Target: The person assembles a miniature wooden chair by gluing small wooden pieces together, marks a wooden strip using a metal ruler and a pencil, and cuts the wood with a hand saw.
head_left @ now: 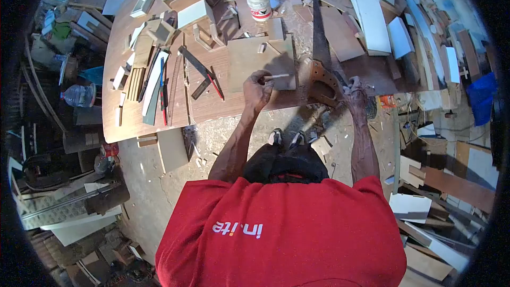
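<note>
My left hand [258,90] is closed around a thin wooden strip [278,76] that points to the right. It is above the front edge of a square wooden board [240,66] on the table. My right hand [357,93] is closed at the table's front edge, just right of a handsaw [322,81]. The saw lies with its brown handle towards me and its dark blade pointing away. Something dark shows at my right fingertips, too small to make out. A small wood block [261,48] rests on the board.
On the table [207,111] lie a folding square [195,69], a red pencil-like stick [216,87] and stacked wood strips [141,64]. A white tub [258,6] stands at the back. White boards [366,16] lie to the right. Offcuts and scraps litter the floor.
</note>
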`<action>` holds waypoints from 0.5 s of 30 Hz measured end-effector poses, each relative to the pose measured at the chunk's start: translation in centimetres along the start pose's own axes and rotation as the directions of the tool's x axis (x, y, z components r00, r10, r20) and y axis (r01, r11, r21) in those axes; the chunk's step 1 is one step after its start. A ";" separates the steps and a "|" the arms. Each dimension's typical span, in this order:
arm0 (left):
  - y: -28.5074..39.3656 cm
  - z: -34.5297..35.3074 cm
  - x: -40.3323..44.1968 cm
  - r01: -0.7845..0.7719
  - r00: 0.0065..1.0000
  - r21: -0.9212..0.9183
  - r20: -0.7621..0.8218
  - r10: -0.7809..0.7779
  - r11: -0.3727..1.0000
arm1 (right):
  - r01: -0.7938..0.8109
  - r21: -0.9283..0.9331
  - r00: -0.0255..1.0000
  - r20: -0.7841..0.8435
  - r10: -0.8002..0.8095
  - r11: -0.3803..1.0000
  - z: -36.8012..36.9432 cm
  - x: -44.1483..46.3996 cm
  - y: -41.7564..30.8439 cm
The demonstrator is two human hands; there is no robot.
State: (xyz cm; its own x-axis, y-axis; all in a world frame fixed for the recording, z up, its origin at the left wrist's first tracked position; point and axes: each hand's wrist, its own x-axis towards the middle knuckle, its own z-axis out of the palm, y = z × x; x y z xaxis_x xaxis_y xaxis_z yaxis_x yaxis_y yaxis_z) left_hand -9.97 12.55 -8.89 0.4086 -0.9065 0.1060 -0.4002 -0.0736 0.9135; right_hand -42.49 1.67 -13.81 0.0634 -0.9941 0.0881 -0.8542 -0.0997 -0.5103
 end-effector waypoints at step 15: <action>1.8 0.2 1.8 -0.208 0.977 0.230 -0.005 0.215 0.951 | -0.191 -0.006 0.960 -0.208 0.185 0.982 0.0 -2.5 1.0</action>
State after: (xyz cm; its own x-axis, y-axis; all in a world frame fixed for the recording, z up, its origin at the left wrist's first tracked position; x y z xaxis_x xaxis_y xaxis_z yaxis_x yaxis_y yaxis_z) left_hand -10.08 10.69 -7.11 0.3170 -0.8990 0.3021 -0.6542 0.0234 0.7560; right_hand -43.49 4.08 -14.56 -0.2048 -0.9642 0.1683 -0.8536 0.0918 -0.5128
